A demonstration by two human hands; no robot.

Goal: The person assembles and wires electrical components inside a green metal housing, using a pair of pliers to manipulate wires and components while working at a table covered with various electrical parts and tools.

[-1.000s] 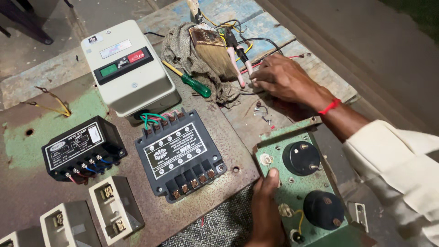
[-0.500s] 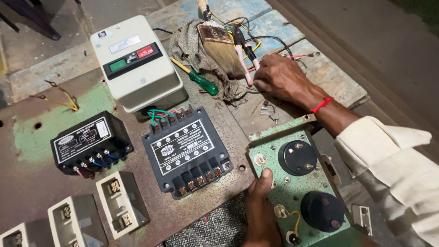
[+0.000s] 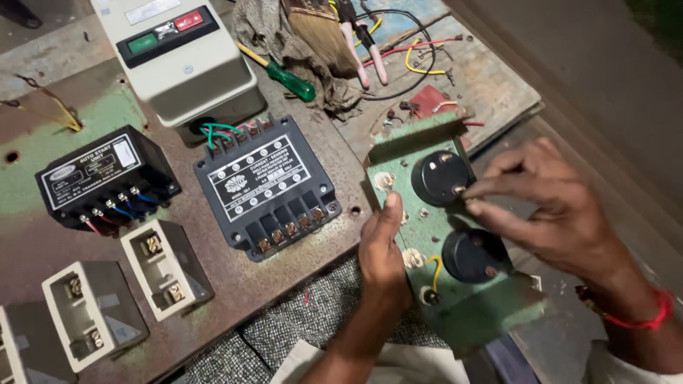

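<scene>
Panel (image 3: 455,313) lower edge hidden; hands (image 3: 384,249) gripping.

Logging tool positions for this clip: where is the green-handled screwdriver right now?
In the head view the green-handled screwdriver lies at top centre on the rusty board, against the grey rag, just right of the cream switch box.

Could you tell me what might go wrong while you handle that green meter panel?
The green panel is tilted, steadied only by the left hand; it could slip. The right hand pinches something small at the upper black meter, which might drop among the loose wires.
</scene>
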